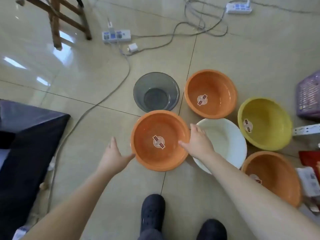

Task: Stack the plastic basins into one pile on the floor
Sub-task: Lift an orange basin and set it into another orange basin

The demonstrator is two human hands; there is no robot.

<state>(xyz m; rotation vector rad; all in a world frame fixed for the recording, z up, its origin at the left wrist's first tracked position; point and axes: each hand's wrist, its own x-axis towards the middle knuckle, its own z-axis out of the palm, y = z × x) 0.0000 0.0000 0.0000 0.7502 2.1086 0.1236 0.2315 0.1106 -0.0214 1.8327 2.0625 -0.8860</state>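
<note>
Several plastic basins stand open side up on the tiled floor. The nearest orange basin (160, 141) has a sticker in its bottom. My right hand (198, 143) is on its right rim, thumb inside and fingers outside. My left hand (113, 157) is spread just left of it, thumb tip touching the rim. Behind it stand a clear grey basin (156, 91) and a second orange basin (210, 93). To the right are a white basin (226, 139), a yellow basin (265, 122) and a third orange basin (275, 177), which my right forearm partly covers.
Power strips (116, 35) and cables (97, 106) trail across the floor behind and to the left. A wooden stool (57, 21) stands at the back left, a dark bag (26, 144) at the left, a purple basket (309, 96) and packets at the right. My shoes (152, 212) are at the bottom.
</note>
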